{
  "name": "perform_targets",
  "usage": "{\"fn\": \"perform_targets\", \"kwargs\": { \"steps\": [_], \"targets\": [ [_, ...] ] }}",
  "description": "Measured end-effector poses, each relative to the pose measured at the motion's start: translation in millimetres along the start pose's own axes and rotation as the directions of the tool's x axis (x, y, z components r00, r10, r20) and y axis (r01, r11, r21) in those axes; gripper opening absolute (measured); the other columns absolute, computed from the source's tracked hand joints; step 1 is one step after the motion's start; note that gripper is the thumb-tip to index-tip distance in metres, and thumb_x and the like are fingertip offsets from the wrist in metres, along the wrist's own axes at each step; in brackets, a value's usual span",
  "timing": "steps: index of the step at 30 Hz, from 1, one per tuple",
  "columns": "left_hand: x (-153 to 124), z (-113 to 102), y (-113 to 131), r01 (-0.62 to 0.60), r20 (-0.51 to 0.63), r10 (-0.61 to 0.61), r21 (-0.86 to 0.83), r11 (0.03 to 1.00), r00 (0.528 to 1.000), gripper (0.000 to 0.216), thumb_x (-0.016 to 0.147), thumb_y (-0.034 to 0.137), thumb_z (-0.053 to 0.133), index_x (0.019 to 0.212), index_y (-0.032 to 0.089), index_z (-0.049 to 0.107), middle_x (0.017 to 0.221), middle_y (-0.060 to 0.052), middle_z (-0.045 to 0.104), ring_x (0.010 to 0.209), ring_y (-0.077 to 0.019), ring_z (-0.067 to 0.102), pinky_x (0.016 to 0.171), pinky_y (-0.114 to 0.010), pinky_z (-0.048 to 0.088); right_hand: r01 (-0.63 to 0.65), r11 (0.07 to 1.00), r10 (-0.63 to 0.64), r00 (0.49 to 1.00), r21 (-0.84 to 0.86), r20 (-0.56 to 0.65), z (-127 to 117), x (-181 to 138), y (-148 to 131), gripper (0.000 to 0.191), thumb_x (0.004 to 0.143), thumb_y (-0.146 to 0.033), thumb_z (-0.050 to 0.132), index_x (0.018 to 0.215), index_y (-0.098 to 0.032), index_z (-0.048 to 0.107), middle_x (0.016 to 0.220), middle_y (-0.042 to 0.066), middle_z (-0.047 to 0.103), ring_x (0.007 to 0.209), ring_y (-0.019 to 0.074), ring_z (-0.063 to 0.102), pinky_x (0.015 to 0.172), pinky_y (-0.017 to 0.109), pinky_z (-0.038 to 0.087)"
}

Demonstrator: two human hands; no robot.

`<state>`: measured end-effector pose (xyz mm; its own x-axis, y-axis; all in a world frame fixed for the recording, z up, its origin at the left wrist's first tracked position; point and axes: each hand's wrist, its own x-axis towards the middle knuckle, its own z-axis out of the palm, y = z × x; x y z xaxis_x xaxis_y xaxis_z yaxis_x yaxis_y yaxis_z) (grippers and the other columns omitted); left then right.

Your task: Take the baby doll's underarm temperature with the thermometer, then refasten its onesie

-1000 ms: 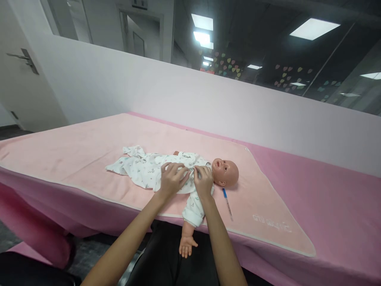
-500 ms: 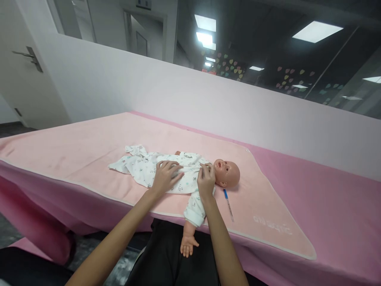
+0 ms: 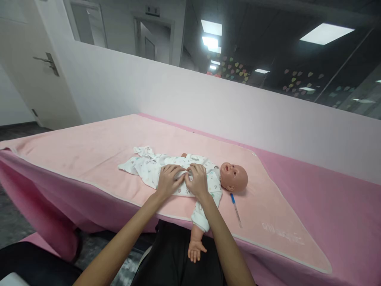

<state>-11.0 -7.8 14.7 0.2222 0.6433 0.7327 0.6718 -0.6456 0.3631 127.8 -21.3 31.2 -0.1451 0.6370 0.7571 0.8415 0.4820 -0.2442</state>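
A baby doll [image 3: 236,178] lies on its back, head to the right, wearing a white printed onesie [image 3: 149,171]. Both of my hands meet at the front of the onesie, over the doll's belly. My left hand [image 3: 169,180] pinches the fabric between thumb and fingers. Close against it, my right hand [image 3: 197,180] is closed on the fabric too, fingertips nearly touching the left ones. Whether a fastener sits between them is hidden. The doll's near arm hangs over the table edge, its hand [image 3: 196,250] bare.
A thermometer with a blue cap [image 3: 236,210] lies beside the doll's head. Beneath is a peach mat [image 3: 98,147] on a pink-covered table [image 3: 354,206]. A white wall [image 3: 178,95] with dark glass above stands behind. My lap is under the near edge.
My right hand has moved left from the doll's collar to the belly, beside my left hand. Both hands have closed on the fabric. The view has shifted slightly.
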Motion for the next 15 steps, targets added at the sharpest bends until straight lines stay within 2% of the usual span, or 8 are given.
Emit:
{"fn": "perform_targets", "kwargs": {
  "steps": [7, 15],
  "targets": [
    [0.0, -0.4, 1.4, -0.016, 0.008, 0.016, 0.014, 1.000, 1.000, 0.019, 0.086, 0.035, 0.049, 0.093, 0.024, 0.062, 0.098, -0.002, 0.062, 0.093, -0.0190, 0.052, 0.081, -0.036, 0.034, -0.029, 0.995, 0.029, 1.000, 0.091, -0.002, -0.6, -8.8, 3.1, 0.010, 0.085, -0.017, 0.044, 0.081, -0.020, 0.052, 0.079, 0.002, 0.058, 0.081, 0.0166, 0.051, 0.082, 0.032, 0.037],
    [0.3, 1.8, 1.5, -0.005, 0.034, 0.004, 0.056, 0.998, 0.999, 0.021, 0.087, 0.036, 0.045, 0.090, 0.022, 0.060, 0.101, -0.003, 0.062, 0.093, -0.0196, 0.051, 0.081, -0.036, 0.034, -0.030, 0.996, 0.031, 0.999, 0.079, -0.014, 3.8, -10.3, 7.5, 0.012, 0.089, -0.019, 0.043, 0.083, -0.020, 0.054, 0.080, 0.002, 0.061, 0.078, 0.0166, 0.052, 0.080, 0.032, 0.037]
  ]
}}
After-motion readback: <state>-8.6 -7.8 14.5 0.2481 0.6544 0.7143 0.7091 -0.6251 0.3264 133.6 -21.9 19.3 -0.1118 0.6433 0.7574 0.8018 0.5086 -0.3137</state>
